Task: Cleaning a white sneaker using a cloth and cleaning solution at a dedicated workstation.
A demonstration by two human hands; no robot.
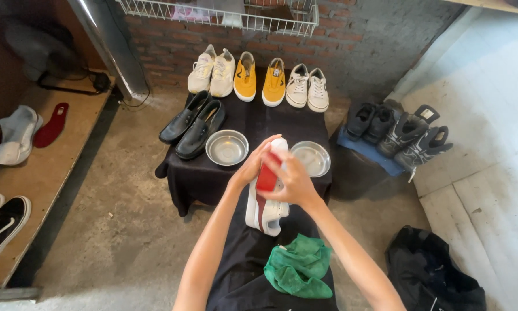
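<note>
Two hands grip a white shoe and a red block over the person's lap.

Both forearms reach forward from the near edge and meet at the middle. The left hand [253, 164] curls around the far end of the white shoe [265, 210], fingers closed on it. The right hand [293, 181] folds its fingers tightly around a red block [267, 177], pressing it against the shoe's upper. The shoe lies on the dark lap, just near of the table [195, 173], with a green cloth [298, 266] nearer still. Two metal bowls [227, 147] sit just beyond the hands.
</note>
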